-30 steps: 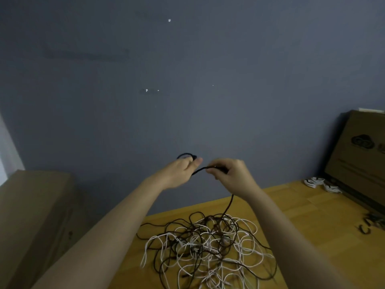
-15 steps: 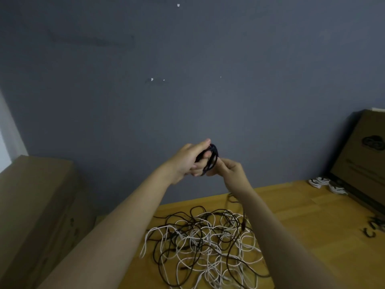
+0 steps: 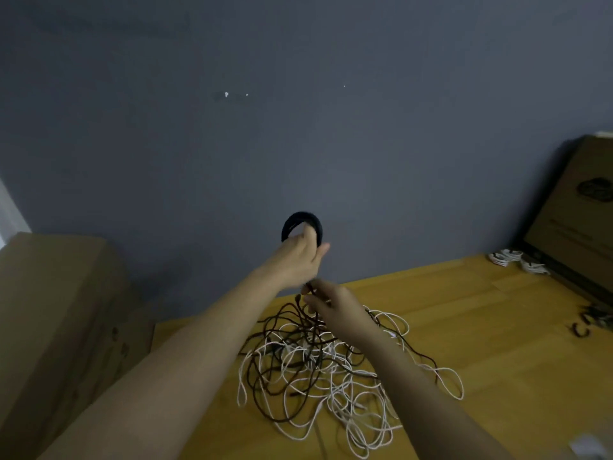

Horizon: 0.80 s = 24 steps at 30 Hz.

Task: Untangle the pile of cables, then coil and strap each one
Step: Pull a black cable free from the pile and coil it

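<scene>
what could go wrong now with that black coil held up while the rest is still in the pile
1. The black cable feeding the black coil in the left hand runs through the right hand into the tangled pile of black and white cables; pulling may tighten knots.
2. The whole pile could drag across the wooden table.
3. The unstrapped coil could spring loose.

Looks like a spare room at home, mid-unpacking or used for storage. Plain grey-blue painted wall [image 3: 365,144] with a few small chips in the paint, nothing hung on it. Light wooden tabletop [image 3: 497,327] pushed right up against it. Big brown cardboard box [image 3: 59,310] standing at the left, another printed cardboard box [image 3: 577,217] leaning at the right. Sliver of white window frame [image 3: 10,210] at the far left edge. No shop or lab gear anywhere, just household stuff.
</scene>
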Each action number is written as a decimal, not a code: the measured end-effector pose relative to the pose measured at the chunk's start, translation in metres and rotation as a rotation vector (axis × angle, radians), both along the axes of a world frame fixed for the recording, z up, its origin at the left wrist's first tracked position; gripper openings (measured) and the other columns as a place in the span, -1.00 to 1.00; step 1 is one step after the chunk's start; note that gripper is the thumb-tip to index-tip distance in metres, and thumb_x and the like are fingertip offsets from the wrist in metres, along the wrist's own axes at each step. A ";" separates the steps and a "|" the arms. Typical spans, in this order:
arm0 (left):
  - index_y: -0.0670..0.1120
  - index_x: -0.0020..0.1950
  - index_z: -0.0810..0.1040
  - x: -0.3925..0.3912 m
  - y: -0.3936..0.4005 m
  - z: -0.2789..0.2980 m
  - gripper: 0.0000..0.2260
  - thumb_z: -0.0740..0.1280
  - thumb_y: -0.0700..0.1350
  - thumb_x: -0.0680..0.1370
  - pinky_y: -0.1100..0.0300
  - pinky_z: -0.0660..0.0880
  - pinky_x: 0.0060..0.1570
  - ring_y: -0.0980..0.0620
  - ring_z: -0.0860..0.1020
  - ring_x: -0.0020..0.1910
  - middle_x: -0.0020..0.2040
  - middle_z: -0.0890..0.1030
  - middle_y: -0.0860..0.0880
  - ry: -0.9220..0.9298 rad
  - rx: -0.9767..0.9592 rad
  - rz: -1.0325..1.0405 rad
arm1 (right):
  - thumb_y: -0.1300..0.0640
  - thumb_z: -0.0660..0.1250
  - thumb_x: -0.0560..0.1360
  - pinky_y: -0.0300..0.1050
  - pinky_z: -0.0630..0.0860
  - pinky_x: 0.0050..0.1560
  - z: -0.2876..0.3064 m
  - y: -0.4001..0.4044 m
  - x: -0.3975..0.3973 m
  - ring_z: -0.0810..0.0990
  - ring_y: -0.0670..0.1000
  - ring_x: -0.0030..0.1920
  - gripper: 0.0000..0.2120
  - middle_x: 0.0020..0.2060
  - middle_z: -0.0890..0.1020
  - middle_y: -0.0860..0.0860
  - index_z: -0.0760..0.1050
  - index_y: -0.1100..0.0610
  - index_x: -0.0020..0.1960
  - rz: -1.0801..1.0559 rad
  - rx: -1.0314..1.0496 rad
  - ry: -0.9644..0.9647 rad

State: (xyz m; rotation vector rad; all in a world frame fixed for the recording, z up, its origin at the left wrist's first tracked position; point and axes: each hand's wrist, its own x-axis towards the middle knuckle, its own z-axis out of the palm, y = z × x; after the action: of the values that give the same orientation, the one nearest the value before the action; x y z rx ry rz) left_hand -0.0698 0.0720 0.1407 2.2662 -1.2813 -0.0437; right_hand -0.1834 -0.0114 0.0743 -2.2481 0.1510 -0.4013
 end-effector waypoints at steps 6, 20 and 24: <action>-0.12 -0.11 0.42 0.010 0.019 -0.025 -0.49 0.17 0.36 0.51 0.11 0.34 -0.29 -0.01 0.50 -0.21 -0.16 0.51 -0.05 0.014 0.401 -0.063 | 0.12 0.30 0.55 -0.08 0.46 -0.11 -0.007 -0.040 -0.013 0.55 0.02 -0.11 -0.88 -0.13 0.61 0.02 0.59 0.12 -0.06 -0.144 -0.302 0.090; 0.02 -0.24 0.45 -0.011 0.022 -0.034 -0.76 0.47 0.07 0.44 0.35 0.34 -0.38 0.17 0.43 -0.37 -0.35 0.47 0.09 0.386 -0.240 0.039 | 0.03 0.34 0.54 -0.47 0.44 -0.04 -0.039 0.006 -0.020 0.58 -0.24 0.00 -0.83 -0.02 0.63 -0.14 0.55 0.02 0.12 -0.010 0.236 0.127; 0.02 -0.23 0.45 -0.009 0.024 -0.012 -0.78 0.43 0.07 0.47 0.30 0.35 -0.39 0.19 0.42 -0.40 -0.39 0.46 0.12 0.554 -0.472 0.139 | 0.18 0.28 0.58 -0.32 0.52 -0.06 -0.040 -0.003 -0.026 0.63 -0.12 -0.06 -0.88 -0.10 0.68 -0.02 0.57 0.12 0.06 -0.109 0.322 0.020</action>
State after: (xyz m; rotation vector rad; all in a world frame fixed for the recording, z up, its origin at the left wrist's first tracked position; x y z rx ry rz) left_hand -0.0792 0.0964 0.1288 1.7570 -0.7445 -0.2695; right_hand -0.2089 -0.0139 0.0340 -1.9316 0.3267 -0.3831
